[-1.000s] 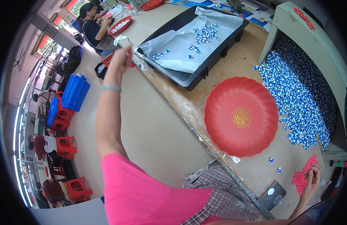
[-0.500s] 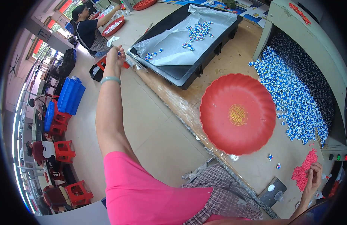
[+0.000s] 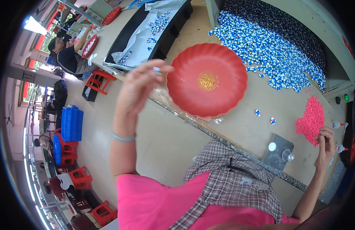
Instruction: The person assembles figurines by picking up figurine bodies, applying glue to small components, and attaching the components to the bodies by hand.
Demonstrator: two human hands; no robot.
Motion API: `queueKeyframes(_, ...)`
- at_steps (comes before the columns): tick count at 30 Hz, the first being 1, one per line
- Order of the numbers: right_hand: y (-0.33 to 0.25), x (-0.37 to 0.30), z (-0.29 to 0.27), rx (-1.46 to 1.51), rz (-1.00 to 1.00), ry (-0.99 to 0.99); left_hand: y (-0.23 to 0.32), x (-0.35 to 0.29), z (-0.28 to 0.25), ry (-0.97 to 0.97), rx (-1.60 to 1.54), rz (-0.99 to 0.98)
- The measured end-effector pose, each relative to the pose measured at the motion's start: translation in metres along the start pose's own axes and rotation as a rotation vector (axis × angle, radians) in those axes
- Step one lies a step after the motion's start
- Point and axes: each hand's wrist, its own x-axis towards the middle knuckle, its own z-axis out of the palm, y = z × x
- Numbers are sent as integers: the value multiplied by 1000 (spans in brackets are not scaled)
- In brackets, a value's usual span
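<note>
My left hand [image 3: 138,88] is raised between the black tray and the red dish, a little blurred. Its fingers are closed on a small blue-and-white piece [image 3: 156,70]. The red scalloped dish [image 3: 227,76], with a gold emblem at its centre, holds no pieces. My right hand [image 3: 326,142] is pinched at the near edge of a pile of tiny pink pieces [image 3: 311,119]; what sits between its fingertips is too small to make out. Two loose blue, white and red pieces, one a small piece [image 3: 272,120], lie on the table left of the pink pile.
Paper lines the black tray [image 3: 166,50], with scattered blue-and-white pieces on it. A large heap of such pieces [image 3: 269,50] spills from a pale bin. White-capped glue bottles [image 3: 340,148] and a dark plate [image 3: 278,151] are near my right hand. A co-worker [image 3: 68,57] sits far left.
My left hand has come back from beyond the tray's near corner toward the red dish. My right hand stays by the pink pile. The whole view has turned and shifted.
</note>
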Motion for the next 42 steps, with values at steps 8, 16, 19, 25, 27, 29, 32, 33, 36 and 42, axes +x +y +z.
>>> queueKeyframes(8, 21, -59, -41, 62, 81, 99, -66, 21, 107, -250, -143, -298)
queueKeyframes(16, 28, -98, -65, 179, 197, 316, -99, 37, 100, 0, 685, -13)
queueKeyframes(19, 41, -115, -87, 262, 283, 497, -118, 48, 107, -164, 962, 222)
queueKeyframes(25, 56, -130, -96, -83, 428, 473, -117, 54, 127, -201, 1208, 316)
queueKeyframes(27, 54, -131, -90, -174, 385, 466, -108, 46, 142, -207, 1256, 337)
queueKeyframes(29, 42, -123, -83, -387, 278, 383, -104, 42, 157, -212, 1486, 694)
queueKeyframes(32, 32, -109, -62, -412, 160, 276, -99, 29, 182, -218, 1392, 701)
queueKeyframes(33, 33, -101, -54, -400, 152, 269, -96, 21, 191, -235, 1313, 717)
queueKeyframes(36, 38, -84, -33, -439, 169, 202, -106, -4, 226, -304, 1182, 638)
queueKeyframes(42, 47, -58, -4, -423, 15, 127, -148, -5, 264, -401, 1134, 612)
